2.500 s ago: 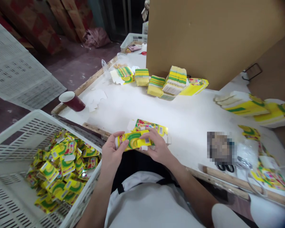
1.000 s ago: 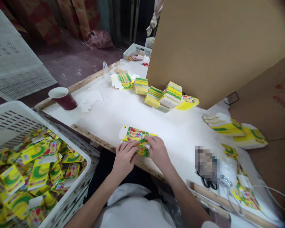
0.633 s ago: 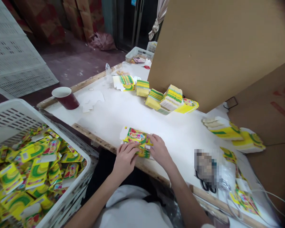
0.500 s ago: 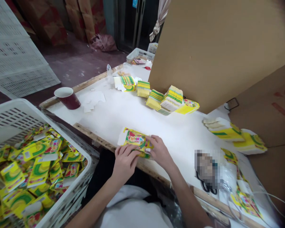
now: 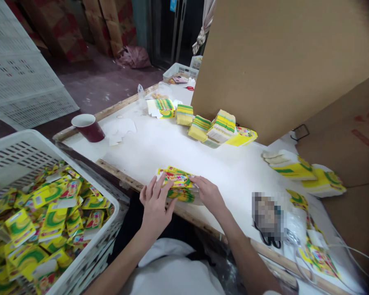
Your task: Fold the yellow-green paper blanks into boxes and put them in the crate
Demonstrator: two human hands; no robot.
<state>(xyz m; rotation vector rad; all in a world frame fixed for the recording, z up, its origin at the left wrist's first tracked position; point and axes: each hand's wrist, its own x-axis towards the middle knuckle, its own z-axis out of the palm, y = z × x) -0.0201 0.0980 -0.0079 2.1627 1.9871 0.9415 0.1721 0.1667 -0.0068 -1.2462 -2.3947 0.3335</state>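
At the table's front edge lies a printed yellow-and-green candy box [image 5: 178,178], its front face tilted toward me. Colourful lettering shows between my hands. My left hand [image 5: 156,200] rests against the box's left end, its fingers stretched out and spread, with the thumb apart. At the right end, my right hand [image 5: 208,196] has thumb and fingers closed on the box. Its fingertips partly cover that end, so I cannot tell whether the flap there is folded in.
A white basket [image 5: 53,143] at the left holds many printed boxes [image 5: 51,217]. A maroon cup [image 5: 89,130] and paper scraps stand near it. Stacked flat cartons [image 5: 222,125] lean by a large cardboard sheet [image 5: 279,61]. More cartons [image 5: 290,166] and cables lie at right.
The box has tilted so that its lower side faces me more. My left hand has shifted left and its fingers have spread. My right hand stays at the right end.
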